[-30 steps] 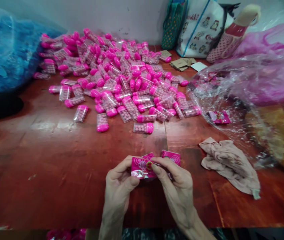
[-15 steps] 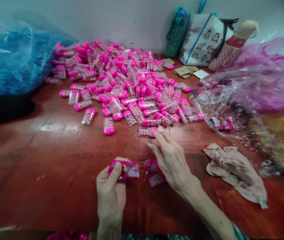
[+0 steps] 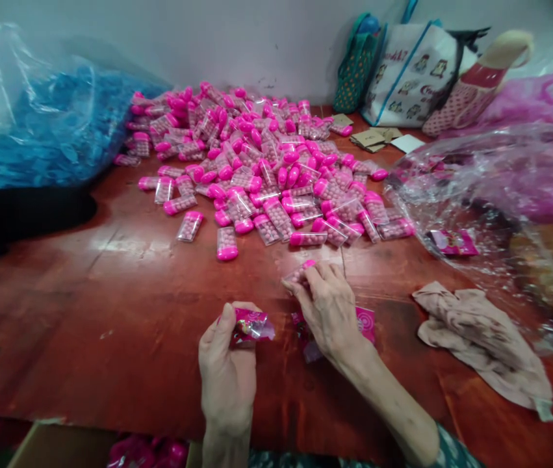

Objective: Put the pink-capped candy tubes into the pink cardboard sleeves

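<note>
My left hand (image 3: 227, 364) holds a small pink printed wrapper (image 3: 250, 325) between thumb and fingers, near the table's front edge. My right hand (image 3: 327, 309) is closed on a clear candy case with a pink cap (image 3: 300, 271), lifted from the near edge of the pile. More pink wrappers (image 3: 364, 322) lie on the table under and beside the right hand. A big pile of similar pink-capped candy cases (image 3: 266, 162) covers the middle and back of the red-brown wooden table (image 3: 110, 305).
A clear bag of blue pieces (image 3: 37, 123) sits at the left. Crumpled clear plastic (image 3: 490, 195) with a pink wrapper inside lies at right, a beige cloth (image 3: 481, 338) in front of it. Tote bags (image 3: 412, 65) stand against the wall. A cardboard box (image 3: 62, 445) is below the table edge.
Both hands were together on a wrapper. The right hand let go, reached forward to the pile and took one candy case, then drew it back. The left hand kept the wrapper.
</note>
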`<state>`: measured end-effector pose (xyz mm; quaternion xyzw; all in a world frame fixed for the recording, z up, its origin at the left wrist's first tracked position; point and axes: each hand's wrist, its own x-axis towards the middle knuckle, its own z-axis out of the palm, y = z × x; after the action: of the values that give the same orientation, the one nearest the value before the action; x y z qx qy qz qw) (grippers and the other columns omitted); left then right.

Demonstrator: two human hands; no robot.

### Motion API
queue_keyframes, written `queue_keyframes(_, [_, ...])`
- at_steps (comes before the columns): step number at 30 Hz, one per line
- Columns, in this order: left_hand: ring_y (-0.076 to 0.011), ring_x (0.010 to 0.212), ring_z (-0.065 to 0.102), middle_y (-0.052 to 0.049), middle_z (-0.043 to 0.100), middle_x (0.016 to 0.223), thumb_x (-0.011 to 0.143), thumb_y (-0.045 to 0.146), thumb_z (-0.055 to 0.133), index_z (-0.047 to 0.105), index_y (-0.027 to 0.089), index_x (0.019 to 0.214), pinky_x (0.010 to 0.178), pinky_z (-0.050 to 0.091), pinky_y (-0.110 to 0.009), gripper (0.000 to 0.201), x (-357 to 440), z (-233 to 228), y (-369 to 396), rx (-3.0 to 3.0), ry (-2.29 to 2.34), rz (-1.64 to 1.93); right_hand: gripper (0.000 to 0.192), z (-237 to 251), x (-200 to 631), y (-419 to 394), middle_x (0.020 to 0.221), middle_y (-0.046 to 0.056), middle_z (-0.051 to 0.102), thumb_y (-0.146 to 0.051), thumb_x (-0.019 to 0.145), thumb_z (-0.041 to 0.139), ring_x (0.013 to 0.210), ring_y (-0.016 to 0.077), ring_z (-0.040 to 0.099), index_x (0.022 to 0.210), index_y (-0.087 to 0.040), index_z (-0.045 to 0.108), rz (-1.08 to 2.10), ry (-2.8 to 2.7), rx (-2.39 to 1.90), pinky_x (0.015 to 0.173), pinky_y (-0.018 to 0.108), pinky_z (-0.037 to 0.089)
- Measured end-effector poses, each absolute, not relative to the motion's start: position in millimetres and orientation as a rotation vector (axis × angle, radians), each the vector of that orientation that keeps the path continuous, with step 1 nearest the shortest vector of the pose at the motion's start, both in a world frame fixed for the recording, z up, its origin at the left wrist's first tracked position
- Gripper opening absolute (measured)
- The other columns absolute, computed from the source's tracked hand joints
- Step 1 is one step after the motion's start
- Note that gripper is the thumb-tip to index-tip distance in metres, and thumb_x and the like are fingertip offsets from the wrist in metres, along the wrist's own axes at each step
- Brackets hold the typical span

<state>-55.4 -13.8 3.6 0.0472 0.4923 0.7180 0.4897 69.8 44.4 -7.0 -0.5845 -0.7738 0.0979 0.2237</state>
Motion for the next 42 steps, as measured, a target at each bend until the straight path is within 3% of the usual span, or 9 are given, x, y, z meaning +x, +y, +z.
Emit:
queue_keyframes(4, [-0.01, 0.061, 0.062, 0.0, 0.07, 0.066, 0.065, 0.026, 0.076, 0.072, 0.014, 0.068, 0.059, 0.051, -0.018, 0.013, -53.8, 2.6, -17.9, 0.244, 1.283, 1.725, 0.018, -10.6, 56.5, 43.0, 0.09, 0.017, 0.055, -0.026, 0.087, 0.054, 0.085, 0.0326, 0.046, 0.094, -0.01, 0.06, 0.208, -1.996, -1.791, 0.073, 0.046, 0.042])
queue_keyframes(10, [-0.0118, 0.062, 0.061, -0.001, 0.069, 0.068, 0.065, 0.027, 0.075, 0.072, 0.015, 0.068, 0.058, 0.051, -0.02, 0.013, -55.4, 3.9, -21.5, 0.293, 1.354, 1.707, 0.029, -14.5, 53.7, 44.8, 0.102, 0.014, 0.052, -0.008, 0.079, 0.054, 0.089, 0.0269, 0.05, 0.107, -0.015, 0.057, 0.326, -2.019, -1.692, 0.071, 0.038, 0.047])
queue_keyframes(14, [-0.0122, 0.061, 0.056, -0.001, 0.062, 0.062, 0.074, 0.034, 0.067, 0.068, 0.014, 0.062, 0.055, 0.048, -0.02, 0.023, -54.9, 4.6, -20.8, 0.339, 1.297, 1.68, 0.018, -10.9, 52.1, 41.1, 0.108, 0.013, 0.051, -0.012, 0.083, 0.052, 0.091, 0.0256, 0.051, 0.098, -0.018, 0.061, 0.376, -2.036, -1.636, 0.073, 0.037, 0.048])
queue_keyframes(18, [-0.0118, 0.06, 0.053, -0.001, 0.059, 0.059, 0.078, 0.035, 0.062, 0.065, 0.014, 0.06, 0.055, 0.047, -0.02, 0.028, -52.3, 5.1, -20.0, 0.342, 1.303, 1.664, 0.013, -6.6, 45.1, 40.0, 0.096, 0.013, 0.054, -0.026, 0.088, 0.051, 0.086, 0.0271, 0.051, 0.09, -0.017, 0.061, 0.387, -2.011, -1.676, 0.072, 0.04, 0.047])
queue_keyframes(21, [-0.012, 0.059, 0.053, -0.001, 0.059, 0.058, 0.078, 0.035, 0.063, 0.064, 0.014, 0.06, 0.056, 0.047, -0.021, 0.028, -51.1, 6.0, -19.8, 0.32, 1.303, 1.66, 0.009, -9.0, 40.9, 44.8, 0.094, 0.016, 0.055, -0.019, 0.085, 0.055, 0.087, 0.0302, 0.051, 0.091, -0.013, 0.058, 0.381, -1.949, -1.758, 0.073, 0.042, 0.046])
queue_keyframes(24, [-0.0115, 0.058, 0.052, 0.0, 0.059, 0.057, 0.077, 0.035, 0.064, 0.064, 0.014, 0.06, 0.056, 0.047, -0.021, 0.027, -50.8, 6.9, -18.5, 0.268, 1.289, 1.671, 0.02, -11.4, 41.1, 48.5, 0.101, 0.02, 0.054, -0.012, 0.081, 0.058, 0.09, 0.0323, 0.053, 0.1, -0.008, 0.054, 0.415, -1.867, -1.81, 0.07, 0.042, 0.046])
queue_keyframes(29, [-0.0108, 0.057, 0.055, 0.0, 0.062, 0.058, 0.074, 0.031, 0.068, 0.067, 0.014, 0.06, 0.058, 0.049, -0.021, 0.022, -51.1, 6.3, -14.9, 0.18, 1.326, 1.728, 0.013, 2.5, 55.9, 34.0, 0.082, 0.005, 0.062, -0.012, 0.086, 0.051, 0.07, 0.0186, 0.059, 0.098, -0.017, 0.054, 0.645, -1.835, -1.648, 0.065, 0.03, 0.048])
queue_keyframes(35, [-0.0106, 0.058, 0.058, 0.0, 0.066, 0.06, 0.072, 0.03, 0.07, 0.069, 0.013, 0.063, 0.057, 0.049, -0.02, 0.02, -50.4, 3.0, -13.4, 0.194, 1.389, 1.788, 0.024, 25.3, 75.8, -0.8, 0.085, -0.001, 0.067, -0.027, 0.084, 0.06, 0.071, 0.0143, 0.064, 0.108, -0.025, 0.056, 1.424, -1.441, -1.285, 0.064, 0.023, 0.053])
queue_keyframes(42, [-0.0128, 0.062, 0.062, -0.004, 0.07, 0.067, 0.075, 0.039, 0.066, 0.07, 0.011, 0.068, 0.062, 0.05, -0.022, 0.028, -47.0, 6.1, -14.0, 0.179, 1.339, 1.68, 0.032, 14.9, 76.1, -10.6, 0.091, 0.001, 0.067, -0.015, 0.081, 0.061, 0.072, 0.0143, 0.064, 0.112, -0.022, 0.059, 1.274, -1.552, -1.195, 0.065, 0.024, 0.053])
